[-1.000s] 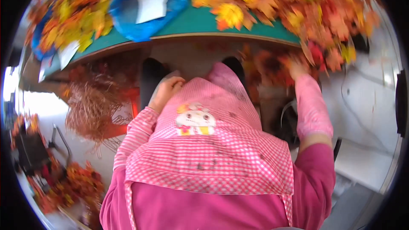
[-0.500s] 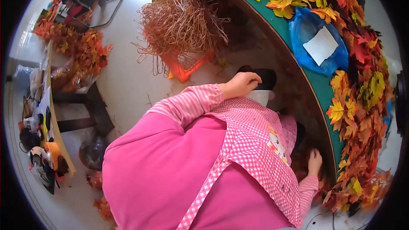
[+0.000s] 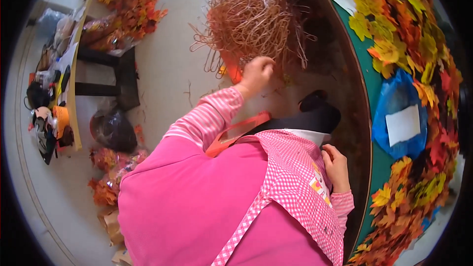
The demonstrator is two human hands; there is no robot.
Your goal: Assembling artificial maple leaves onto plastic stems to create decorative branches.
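Note:
A big tangled heap of thin brown wire-like stems with looped ends (image 3: 251, 22) stands on the floor ahead of me. My left hand (image 3: 257, 75) is at its near lower edge, fingers curled in; whether a stem is between them is hidden. An orange plastic piece (image 3: 230, 64) shows under the heap. Close to the checked pink apron (image 3: 295, 167) on my lap, my right hand (image 3: 337, 166) hangs with loosely bent fingers, seemingly holding nothing. Beside it runs the edge of a green-topped table (image 3: 362, 44).
Yellow, orange and red artificial maple leaves (image 3: 419, 182) cover the table, around a blue plastic bag (image 3: 382, 123) with a white paper (image 3: 403, 125) on it. An orange plastic frame (image 3: 239, 130) lies by my leg. At left are a cluttered table (image 3: 79, 69) and a dark bag (image 3: 116, 130).
My left hand has moved from my knee forward to the stem heap. My right hand has come up from beside the table to the apron. The view has shifted.

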